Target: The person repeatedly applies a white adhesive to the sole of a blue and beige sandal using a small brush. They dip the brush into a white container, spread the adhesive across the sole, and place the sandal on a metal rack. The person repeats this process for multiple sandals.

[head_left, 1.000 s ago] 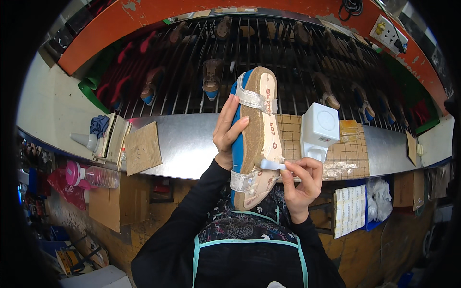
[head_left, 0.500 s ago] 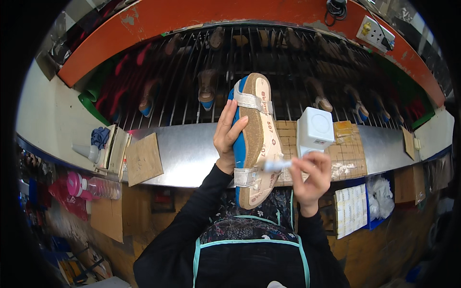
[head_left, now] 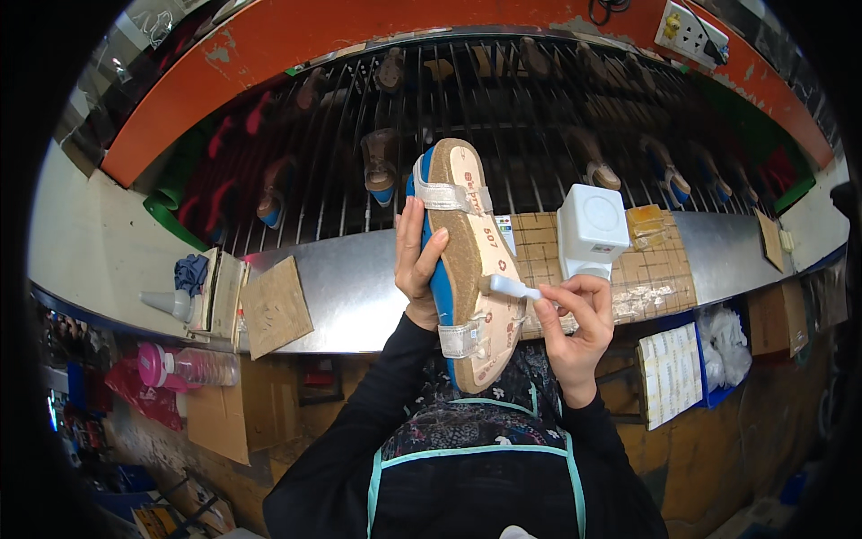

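Head view: metal desk, dark barred rack beyond. Left hand clamped on sandal over desk's near edge; right hand pinched on white-handled tool alongside. Reddish print runs down sandal's pale face.

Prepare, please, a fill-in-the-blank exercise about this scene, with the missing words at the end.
1. The right hand pinches a small, slender plastic tool coloured ____.
2. In the picture, the cork-sided, silver-strapped sandal in the left hand is to the ____ of the boxy white plastic container.
3. The clear plastic bottle has a ____ lid.
4. The person's long sleeves are ____.

Missing words: white; left; pink; black.
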Available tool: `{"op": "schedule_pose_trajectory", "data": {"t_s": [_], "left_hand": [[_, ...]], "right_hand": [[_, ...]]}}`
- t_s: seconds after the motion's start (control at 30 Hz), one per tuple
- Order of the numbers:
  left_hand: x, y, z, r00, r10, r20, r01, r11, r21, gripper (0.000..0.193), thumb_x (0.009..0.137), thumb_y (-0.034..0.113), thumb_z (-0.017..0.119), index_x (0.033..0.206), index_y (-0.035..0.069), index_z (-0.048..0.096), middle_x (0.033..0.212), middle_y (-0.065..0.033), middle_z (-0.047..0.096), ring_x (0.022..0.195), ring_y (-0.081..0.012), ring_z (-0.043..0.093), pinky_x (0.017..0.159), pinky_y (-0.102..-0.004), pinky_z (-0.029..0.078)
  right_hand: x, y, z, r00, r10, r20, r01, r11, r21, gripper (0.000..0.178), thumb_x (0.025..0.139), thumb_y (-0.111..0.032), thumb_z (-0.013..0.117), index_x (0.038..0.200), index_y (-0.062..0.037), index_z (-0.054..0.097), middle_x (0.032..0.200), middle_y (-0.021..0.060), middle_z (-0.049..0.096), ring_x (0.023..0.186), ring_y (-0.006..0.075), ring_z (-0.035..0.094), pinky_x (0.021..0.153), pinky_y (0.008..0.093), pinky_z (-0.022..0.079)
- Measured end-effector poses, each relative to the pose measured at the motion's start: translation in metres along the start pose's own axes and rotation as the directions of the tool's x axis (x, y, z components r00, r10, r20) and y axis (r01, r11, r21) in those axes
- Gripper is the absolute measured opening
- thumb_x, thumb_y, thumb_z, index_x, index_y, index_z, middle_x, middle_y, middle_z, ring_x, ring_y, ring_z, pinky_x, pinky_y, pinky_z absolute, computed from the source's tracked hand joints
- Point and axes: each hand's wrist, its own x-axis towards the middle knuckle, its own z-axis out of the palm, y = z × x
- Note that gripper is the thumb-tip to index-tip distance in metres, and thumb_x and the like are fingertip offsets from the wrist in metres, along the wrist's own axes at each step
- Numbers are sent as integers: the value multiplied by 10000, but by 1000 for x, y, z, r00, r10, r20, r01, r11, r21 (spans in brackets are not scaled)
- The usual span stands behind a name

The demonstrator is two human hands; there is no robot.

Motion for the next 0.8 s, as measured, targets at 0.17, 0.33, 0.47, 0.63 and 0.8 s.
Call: {"op": "schedule_pose_trajectory", "data": {"t_s": [0.17, 0.33, 0.47, 0.63, 0.8], "left_hand": [[7, 4, -4, 998, 52, 20, -53, 997, 59, 382, 827, 256, 731, 1164, 191, 564, 1377, -217, 518, 1285, -421, 484, 1078, -592, 340], [8, 6, -3, 998, 65, 26, -66, 997, 33, 389, 832, 280, 724, 1180, 204, 567, 1388, -211, 511, 1296, -424, 472, 1087, -610, 310], [4, 11, -1, 999, 34, 20, -36, 994, 108, 433, 818, 297, 737, 1212, 214, 575, 1415, -206, 488, 1347, -417, 411, 1104, -639, 234], [-7, 18, -7, 992, -86, 95, 70, 984, 165, 486, 799, 292, 758, 1247, 212, 589, 1439, -181, 474, 1377, -412, 370, 1109, -635, 209], [-15, 20, -10, 980, -154, 122, 128, 972, 197, 509, 774, 266, 773, 1247, 178, 607, 1436, -174, 480, 1367, -420, 380, 1110, -579, 272]], "right_hand": [[-1, -3, -11, 986, -157, 65, 165, 974, -154, 222, 696, -72, 811, 910, -113, 767, 892, 44, 578, 807, 195, 518, 674, 296, 435], [7, -1, -18, 962, -239, 135, 237, 971, 30, 195, 721, -69, 798, 911, -89, 760, 887, 46, 577, 786, 178, 525, 648, 287, 431], [8, 5, -9, 996, 86, -5, -86, 996, 39, 131, 815, -54, 740, 938, -8, 731, 906, 41, 552, 745, 92, 509, 594, 215, 412], [-13, -2, -21, 967, 193, 167, -227, 949, 218, 140, 819, -56, 738, 948, -2, 734, 900, 25, 542, 706, 73, 493, 604, 206, 402], [-26, -8, -26, 964, 211, 161, -240, 953, 184, 136, 816, -57, 743, 945, -16, 742, 902, 30, 548, 703, 73, 501, 597, 207, 406]]}}
